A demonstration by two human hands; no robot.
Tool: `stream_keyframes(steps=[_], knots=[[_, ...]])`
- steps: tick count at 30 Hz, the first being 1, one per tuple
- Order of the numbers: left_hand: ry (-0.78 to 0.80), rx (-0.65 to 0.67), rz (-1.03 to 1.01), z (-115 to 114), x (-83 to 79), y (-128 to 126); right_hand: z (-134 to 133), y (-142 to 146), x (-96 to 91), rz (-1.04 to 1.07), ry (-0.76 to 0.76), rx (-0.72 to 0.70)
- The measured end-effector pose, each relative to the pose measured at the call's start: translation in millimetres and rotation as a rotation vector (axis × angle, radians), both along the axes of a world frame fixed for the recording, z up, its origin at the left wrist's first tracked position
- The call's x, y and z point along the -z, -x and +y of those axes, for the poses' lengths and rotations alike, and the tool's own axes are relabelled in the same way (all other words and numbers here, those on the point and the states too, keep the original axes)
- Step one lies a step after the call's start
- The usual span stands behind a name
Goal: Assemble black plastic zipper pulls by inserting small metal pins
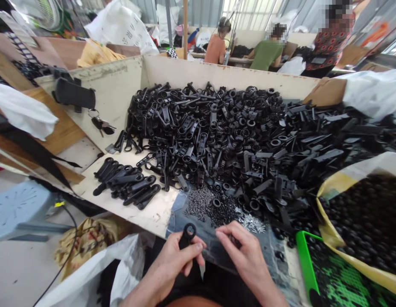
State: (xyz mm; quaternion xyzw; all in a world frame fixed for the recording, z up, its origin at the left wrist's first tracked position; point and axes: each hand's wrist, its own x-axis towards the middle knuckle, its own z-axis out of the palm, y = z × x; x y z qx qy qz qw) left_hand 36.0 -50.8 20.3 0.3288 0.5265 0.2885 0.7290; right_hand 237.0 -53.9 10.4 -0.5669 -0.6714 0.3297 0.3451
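My left hand [181, 256] is closed round a black plastic lever part [189, 232], its ring-shaped end sticking up past the thumb. To its right, my right hand [239, 247] has thumb and fingertips pinched together; what they hold, if anything, is too small to make out. Just beyond the fingers, small dark grey pieces [199, 202] and shiny metal pins [254, 222] lie in little piles on a dark mat [180, 215]. Similar ring-ended black parts [130, 181] lie in a cluster at the table's left front.
A big heap of black plastic parts [211, 123] fills the walled table. At right stand a green basket [303, 256] and a yellow-edged sack [326, 187] of round black pieces. Keys [102, 123] hang on the left wall [117, 94]. Several people work behind.
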Motion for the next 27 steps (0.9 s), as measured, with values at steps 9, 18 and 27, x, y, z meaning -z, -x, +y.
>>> stream_keyframes(steps=[9, 18, 27], knots=[[-0.051, -0.181, 0.066, 0.1, 9.0, -0.5, 15.0, 16.9, 17.2, -0.468, -0.131, 0.090], [0.015, -0.269, -0.071, 0.2, 9.2, -3.9, 15.7, 9.8, 5.8, -0.228, -0.061, 0.066], [0.042, -0.251, -0.204, 0.2, -9.8, -21.0, 2.2, 44.0, -2.6, 0.744, 0.247, 0.267]])
